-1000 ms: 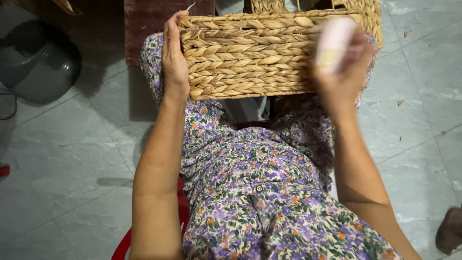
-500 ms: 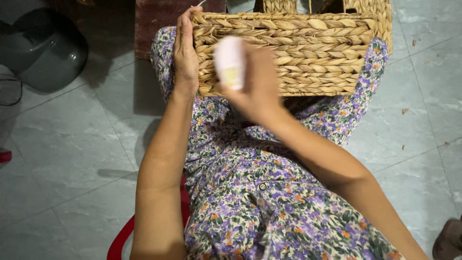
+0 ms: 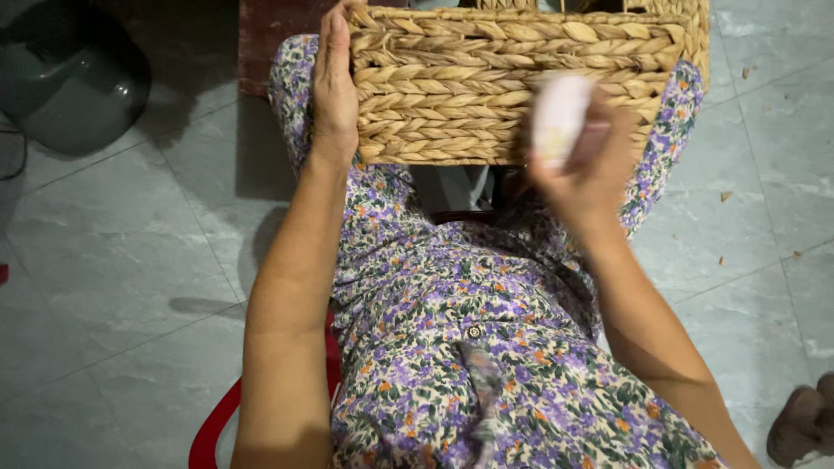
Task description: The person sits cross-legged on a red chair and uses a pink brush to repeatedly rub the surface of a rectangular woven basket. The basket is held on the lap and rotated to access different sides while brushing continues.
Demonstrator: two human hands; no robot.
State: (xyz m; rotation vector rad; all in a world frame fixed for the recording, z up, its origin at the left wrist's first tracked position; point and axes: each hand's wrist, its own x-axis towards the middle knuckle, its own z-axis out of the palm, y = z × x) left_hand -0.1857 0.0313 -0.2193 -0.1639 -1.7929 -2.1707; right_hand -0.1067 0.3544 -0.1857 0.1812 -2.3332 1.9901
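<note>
Woven basket [image 3: 512, 87] steadied; right hand [image 3: 582, 165] with pale object [image 3: 559, 117] has moved rightward.

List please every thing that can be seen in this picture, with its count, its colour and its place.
woven basket: one, straw yellow, on the knees at the top middle
small object: one, pale pink and white, blurred, held in front of the basket's near wall
floral dress: one, purple, green and orange on cream, over the lap
red seat edge: one, red, under the lap at lower left
dark round container: one, grey-green, on the floor at upper left
dark red thing: one, behind the left hand; its kind is unclear
tiled floor: grey, all around
brown thing: one, at the lower right edge
left hand: flat against the basket's left end
right hand: closed on the small object
</note>
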